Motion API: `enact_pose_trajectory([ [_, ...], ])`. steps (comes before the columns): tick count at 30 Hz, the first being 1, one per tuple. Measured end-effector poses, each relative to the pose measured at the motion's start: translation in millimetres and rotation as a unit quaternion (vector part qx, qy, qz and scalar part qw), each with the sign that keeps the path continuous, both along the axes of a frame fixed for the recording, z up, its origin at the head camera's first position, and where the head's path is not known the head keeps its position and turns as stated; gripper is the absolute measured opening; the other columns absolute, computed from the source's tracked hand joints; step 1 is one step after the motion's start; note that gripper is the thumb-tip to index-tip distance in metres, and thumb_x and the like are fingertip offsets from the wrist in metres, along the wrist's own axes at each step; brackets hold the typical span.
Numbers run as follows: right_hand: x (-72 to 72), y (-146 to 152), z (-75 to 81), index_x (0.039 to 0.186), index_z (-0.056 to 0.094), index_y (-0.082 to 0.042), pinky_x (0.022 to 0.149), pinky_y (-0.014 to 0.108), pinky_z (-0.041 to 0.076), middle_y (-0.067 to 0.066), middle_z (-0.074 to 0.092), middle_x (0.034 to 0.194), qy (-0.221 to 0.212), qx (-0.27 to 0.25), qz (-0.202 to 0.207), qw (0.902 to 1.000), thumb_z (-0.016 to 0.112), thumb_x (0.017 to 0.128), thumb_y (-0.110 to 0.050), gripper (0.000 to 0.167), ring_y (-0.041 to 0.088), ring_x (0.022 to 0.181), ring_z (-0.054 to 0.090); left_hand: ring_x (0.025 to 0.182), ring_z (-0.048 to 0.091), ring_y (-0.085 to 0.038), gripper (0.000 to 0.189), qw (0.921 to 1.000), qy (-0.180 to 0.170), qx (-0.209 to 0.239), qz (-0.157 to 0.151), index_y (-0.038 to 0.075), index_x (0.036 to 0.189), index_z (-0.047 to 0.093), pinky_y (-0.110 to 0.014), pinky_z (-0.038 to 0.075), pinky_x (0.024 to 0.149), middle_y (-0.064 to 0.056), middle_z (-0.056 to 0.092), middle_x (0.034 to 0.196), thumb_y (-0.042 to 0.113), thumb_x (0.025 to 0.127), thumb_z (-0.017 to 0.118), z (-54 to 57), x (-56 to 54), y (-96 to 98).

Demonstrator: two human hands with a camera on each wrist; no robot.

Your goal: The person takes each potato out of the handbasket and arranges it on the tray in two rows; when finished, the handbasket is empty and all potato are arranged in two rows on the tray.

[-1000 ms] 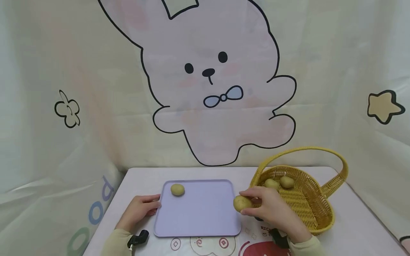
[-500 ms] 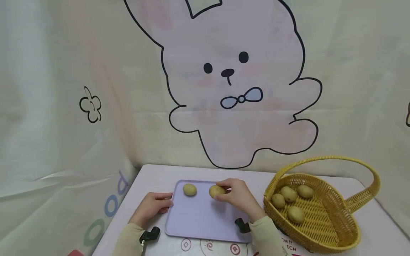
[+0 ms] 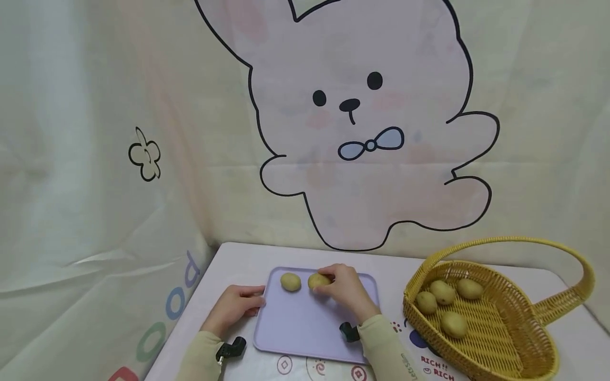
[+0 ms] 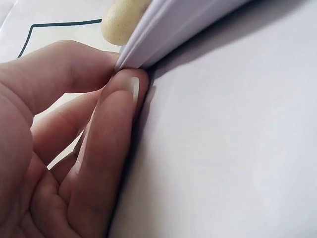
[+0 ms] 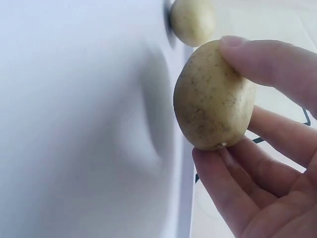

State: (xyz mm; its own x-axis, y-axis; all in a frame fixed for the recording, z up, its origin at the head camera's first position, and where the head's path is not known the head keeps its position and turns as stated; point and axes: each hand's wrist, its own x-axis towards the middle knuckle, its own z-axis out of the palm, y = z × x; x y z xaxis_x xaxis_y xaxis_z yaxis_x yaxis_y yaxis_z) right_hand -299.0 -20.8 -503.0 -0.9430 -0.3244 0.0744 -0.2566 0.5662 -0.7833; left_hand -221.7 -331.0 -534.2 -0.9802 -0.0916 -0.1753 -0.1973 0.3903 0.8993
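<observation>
A flat lilac tray (image 3: 295, 328) lies on the table. My left hand (image 3: 234, 307) pinches its left edge; in the left wrist view the thumb and a finger (image 4: 74, 69) meet at the rim. Between the thumb and fingertips of my right hand (image 3: 349, 291) is a potato (image 5: 210, 99), held close over the far part of the tray, its shadow falling on the surface in the right wrist view. Another potato (image 3: 290, 282) rests near the tray's far left corner, just left of the held one.
To the right stands a yellow wicker basket (image 3: 519, 338) with a tall arched handle (image 3: 514, 239); several potatoes (image 3: 454, 324) lie inside, mostly toward its left side. A curtain with a cartoon animal (image 3: 362, 196) hangs behind the table.
My right hand has carried the potato leftward from beside the basket to over the tray, near the other potato. My left hand has kept its place at the tray edge. The head view has swung right.
</observation>
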Motion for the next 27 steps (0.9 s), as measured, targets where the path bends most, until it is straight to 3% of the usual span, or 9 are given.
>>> enact_pose_trajectory([
  [8, 5.5, 0.2, -6.0, 0.12, 0.083, -0.007, 0.097, 0.042, 0.058, 0.008, 0.08, 0.116, 0.001, 0.022, -0.001, 0.9998, 0.097, 0.078, -0.017, 0.046, 0.02, 0.107, 0.071, 0.072, 0.069, -0.011, 0.045, 0.9999, -0.01, 0.001, -0.01, 0.007, 0.13, 0.079, -0.022, 0.058, 0.069, -0.005, 0.08, 0.1, 0.019, 0.088, 0.086, -3.6, 3.2, 0.5],
  [15, 0.8, -6.6, -4.4, 0.122, 0.081, -0.005, 0.102, 0.047, 0.057, 0.011, 0.079, 0.118, 0.01, 0.021, 0.002, 0.9997, 0.097, 0.079, -0.018, 0.048, 0.025, 0.112, 0.071, 0.073, 0.07, -0.011, 0.043, 0.9999, -0.004, -0.011, -0.003, 0.009, 0.129, 0.08, -0.022, 0.058, 0.07, -0.005, 0.081, 0.1, 0.021, 0.088, 0.086, -0.6, -2.2, -2.3],
  [27, 4.2, -8.1, -1.8, 0.123, 0.081, -0.007, 0.109, 0.051, 0.055, 0.011, 0.078, 0.126, 0.0, 0.021, 0.0, 0.9998, 0.096, 0.08, -0.017, 0.047, 0.029, 0.121, 0.07, 0.071, 0.068, -0.01, 0.042, 0.9999, -0.01, -0.006, 0.006, 0.008, 0.128, 0.08, -0.021, 0.056, 0.068, -0.002, 0.079, 0.091, 0.019, 0.088, 0.086, 4.3, -1.0, 0.0],
])
